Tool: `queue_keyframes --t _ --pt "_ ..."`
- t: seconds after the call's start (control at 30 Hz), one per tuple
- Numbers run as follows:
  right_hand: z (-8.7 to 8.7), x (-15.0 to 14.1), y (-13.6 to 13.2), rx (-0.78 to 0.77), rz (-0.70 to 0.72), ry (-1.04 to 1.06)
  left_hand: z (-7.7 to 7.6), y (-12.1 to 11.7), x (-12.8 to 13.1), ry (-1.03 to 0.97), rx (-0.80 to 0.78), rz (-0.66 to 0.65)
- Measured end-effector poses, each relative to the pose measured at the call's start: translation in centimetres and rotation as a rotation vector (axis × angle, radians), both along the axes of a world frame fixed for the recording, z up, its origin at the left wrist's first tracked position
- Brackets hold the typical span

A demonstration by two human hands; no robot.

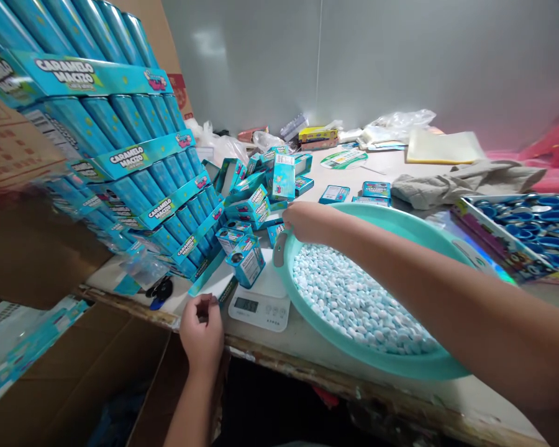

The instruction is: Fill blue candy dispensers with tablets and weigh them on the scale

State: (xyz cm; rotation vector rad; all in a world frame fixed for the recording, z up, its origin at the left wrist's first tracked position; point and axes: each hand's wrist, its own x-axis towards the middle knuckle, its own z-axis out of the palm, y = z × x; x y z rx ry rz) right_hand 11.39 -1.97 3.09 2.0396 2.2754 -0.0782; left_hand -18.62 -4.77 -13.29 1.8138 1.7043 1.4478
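While the right hand [307,222] reaches over one teal basin [400,363] of candies [354,298] toward the piled boxes [256,198], its grip unclear, the left hand [202,335] pinches shut on something small at the desk [302,354] edge beside one scale [261,304].

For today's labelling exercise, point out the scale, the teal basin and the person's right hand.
scale [259,305], head view, on its front panel.
teal basin [403,365], head view, on its near rim.
right hand [305,221], head view, on the back of the hand.

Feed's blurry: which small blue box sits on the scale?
The box standing tilted on the white scale, label facing the camera, nearest the left hand. The others lie piled behind it.
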Motion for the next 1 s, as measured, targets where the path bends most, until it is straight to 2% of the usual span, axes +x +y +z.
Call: queue_keyframes --t 0.13,0.2,0.27,0.37,0.43,0.57,0.67,0.77,0.9,1.0 --pt "0.2 0.3 -0.3 0.0 0.031 0.012 0.1 -0.4 0.1 -0.008 0.123 0.03" --pt "0.2 0.3 -0.3 0.013 0.038 0.016 1.2 -0.6 0.7 0.005 0.233 -0.029" --pt "0.0 0.3 -0.2 0.015 0.029 0.018 3.0 -0.5 1.6 0.046 0.318 -0.135" --pt "-0.3 0.3 0.0 0.017 0.01 0.018 6.0 0.3 3.5 0.229 0.251 -0.33" --pt "-0.4 0.3 0.0 0.028 0.016 0.017 7.2 1.1 4.5 0.345 0.17 -0.4" --pt "-0.4 0.1 -0.2 0.042 0.051 0.009 7.8 1.7 5.3 0.369 0.179 -0.31" --pt "-0.2 0.1 -0.3 0.04 0.064 0.006 8.5 1.7 4.4 0.4 0.251 -0.236" --pt "0.2 0.0 -0.5 0.029 0.068 0.004 9.9 2.8 2.3 0.49 0.283 -0.197" --pt "0.6 -0.1 -0.7 0.013 0.076 0.005 11.5 6.3 -0.1 0.561 0.204 -0.293" --pt "0.7 0.0 -0.7 0.014 0.081 0.019 11.5 9.0 -0.3 0.525 0.101 -0.372"
